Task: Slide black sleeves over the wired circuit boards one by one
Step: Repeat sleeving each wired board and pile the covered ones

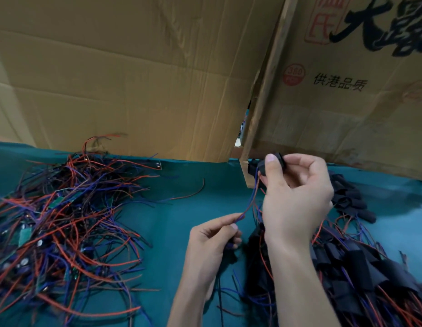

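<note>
My right hand [297,192] is raised over the green cloth and pinches a black sleeve [264,165] between thumb and fingers. Red and blue wires [251,199] run down out of the sleeve to my left hand [214,239], which pinches their lower ends between thumb and forefinger. The board itself is hidden inside the sleeve or behind my fingers. A big tangle of unsleeved circuit boards with red and blue wires [63,223] covers the left side. Sleeved boards [361,267] lie heaped at the lower right. Loose black sleeves [351,199] lie behind my right hand.
Green cloth [181,204] covers the table. Upright cardboard sheets [134,79] wall off the back, and a printed cardboard box [346,90] stands at the right behind a wooden post [264,95]. One loose dark wire [193,194] lies mid-table.
</note>
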A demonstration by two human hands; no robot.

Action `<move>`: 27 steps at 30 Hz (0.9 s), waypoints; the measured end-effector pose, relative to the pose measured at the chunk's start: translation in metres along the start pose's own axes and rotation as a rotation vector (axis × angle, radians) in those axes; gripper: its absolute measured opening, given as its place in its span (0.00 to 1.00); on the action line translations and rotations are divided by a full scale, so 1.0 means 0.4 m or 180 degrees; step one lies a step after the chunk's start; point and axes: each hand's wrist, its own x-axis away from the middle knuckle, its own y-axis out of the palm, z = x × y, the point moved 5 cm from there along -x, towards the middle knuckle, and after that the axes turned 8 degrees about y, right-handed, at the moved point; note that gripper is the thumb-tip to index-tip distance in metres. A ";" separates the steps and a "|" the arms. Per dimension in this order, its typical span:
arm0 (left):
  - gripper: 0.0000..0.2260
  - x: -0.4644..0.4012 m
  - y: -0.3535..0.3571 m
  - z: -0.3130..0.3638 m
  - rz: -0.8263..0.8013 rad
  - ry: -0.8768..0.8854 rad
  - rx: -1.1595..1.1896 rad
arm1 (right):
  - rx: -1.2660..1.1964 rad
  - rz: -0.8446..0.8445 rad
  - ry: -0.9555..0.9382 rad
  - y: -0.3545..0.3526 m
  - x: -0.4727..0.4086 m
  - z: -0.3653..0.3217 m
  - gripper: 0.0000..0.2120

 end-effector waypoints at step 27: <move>0.08 -0.008 -0.024 -0.004 0.0181 0.0386 -0.0196 | -0.0628 -0.1245 0.0806 0.012 -0.066 0.090 0.07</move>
